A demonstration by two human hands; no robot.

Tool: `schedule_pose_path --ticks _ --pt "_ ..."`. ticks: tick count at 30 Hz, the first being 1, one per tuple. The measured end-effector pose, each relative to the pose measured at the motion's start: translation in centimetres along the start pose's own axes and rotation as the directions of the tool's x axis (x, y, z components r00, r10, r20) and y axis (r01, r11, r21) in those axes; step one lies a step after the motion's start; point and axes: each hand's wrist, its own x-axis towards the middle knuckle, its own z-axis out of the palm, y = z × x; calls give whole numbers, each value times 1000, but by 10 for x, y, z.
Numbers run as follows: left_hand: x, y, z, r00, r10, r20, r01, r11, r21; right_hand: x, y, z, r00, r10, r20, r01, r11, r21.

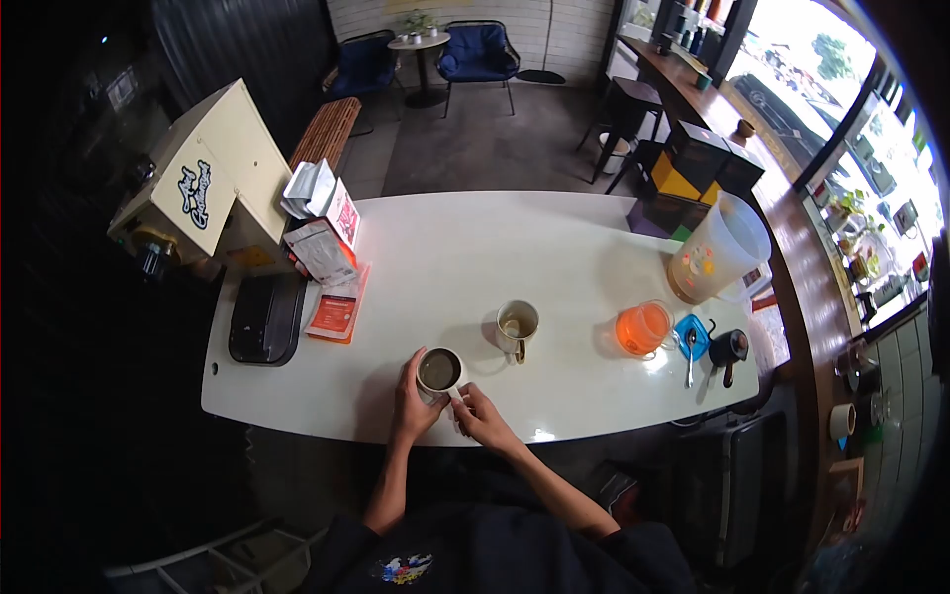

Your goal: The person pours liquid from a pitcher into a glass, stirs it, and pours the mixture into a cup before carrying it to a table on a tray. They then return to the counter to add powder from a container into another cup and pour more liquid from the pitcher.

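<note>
Mug [439,370] between both hands' fingers [473,408], right ones at handle [454,393]

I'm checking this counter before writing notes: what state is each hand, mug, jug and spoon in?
Left hand: closed around the held mug's side.
Right hand: at its handle.
Held mug: upright, dark inside.
Other mug: standing, open.
Glass jug: standing, orange contents.
Large pitcher: standing, open-topped, brownish at the base.
Spoon: lying partly on the blue dish.
</note>
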Motion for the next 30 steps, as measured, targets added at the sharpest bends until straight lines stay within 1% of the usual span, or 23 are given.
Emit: schedule_pose_path --ticks 2,3,5,6,7,9,10,11,13,14,15,17,18,19,20,21,22,23,25,26,28,29,30 --pt "8 -2 -3 999 -25 22 26 1000 -4 -1 -6 -8 991 -122 -61 111 981 -156" --pt "14 -1 -7 999 -28 17 28 1000 0 -3 -16 -13 991 -122 -54 113 981 -155" --pt "25 -1 -16 994 -88 67 87 996 25 -10 -36 -26 955 -259 -145 195 916 -351" --pt "32 -5 -20 990 -119 77 118 993 15 -13 -41 -34 947 -263 -186 181 912 -368" --pt "39 -9 -25 989 -117 89 116 993 14 -13 -42 -42 926 -299 -232 170 877 -450" --pt "55 -8 -36 976 -139 168 145 989 -24 -10 -39 -57 838 -431 -336 176 795 -580" --pt "63 -4 -42 957 -187 221 201 979 -40 -10 -41 -64 827 -409 -385 114 794 -598" --pt "69 -5 -47 954 -176 243 193 980 -48 -9 -44 -67 818 -406 -407 97 795 -599" --pt "80 -10 -59 941 -116 318 65 984 165 -8 -49 -74 837 -265 -480 -52 833 -550" --pt "85 -4 -66 921 -121 369 39 974 221 -5 -45 -74 833 -274 -480 -50 827 -560" --pt "89 6 -71 916 -115 384 31 976 217 -2 -42 -75 826 -270 -495 -61 830 -555" --pt "92 33 -80 863 -254 436 80 922 379 4 -36 -75 864 -161 -478 -93 880 -466" --pt "94 46 -82 875 -179 449 -13 920 391 6 -32 -74 860 -157 -486 -100 882 -461" --pt "96 53 -78 871 -179 457 -14 921 389 8 -27 -74 842 -191 -504 -76 884 -461" --pt "99 59 -73 889 -53 454 -81 959 271 9 -24 -73 824 -223 -520 -51 886 -461" --pt "101 64 -66 898 73 434 -152 977 150 10 -21 -73 822 -218 -525 -57 888 -457" --pt "102 68 -55 889 94 448 -145 986 79 10 -18 -73 813 -234 -534 -24 901 -432" --pt "100 69 -40 884 95 457 -146 986 77 9 -17 -73 801 -250 -544 9 913 -407" --pt "96 65 -4 886 84 456 -16 988 -153 6 -16 -75 792 -235 -564 -1 922 -386" --pt "93 62 12 880 89 468 -16 987 -158 3 -16 -75 786 -223 -576 -6 929 -369" --pt "88 57 42 865 18 502 101 973 -209 -3 -12 -77 776 -227 -588 -7 930 -368" --pt "86 53 55 857 27 514 99 971 -216 -6 -11 -79 773 -237 -588 2 929 -371" --pt "85 51 67 863 58 502 57 976 -211 -10 -13 -80 763 -233 -603 -8 929 -369"
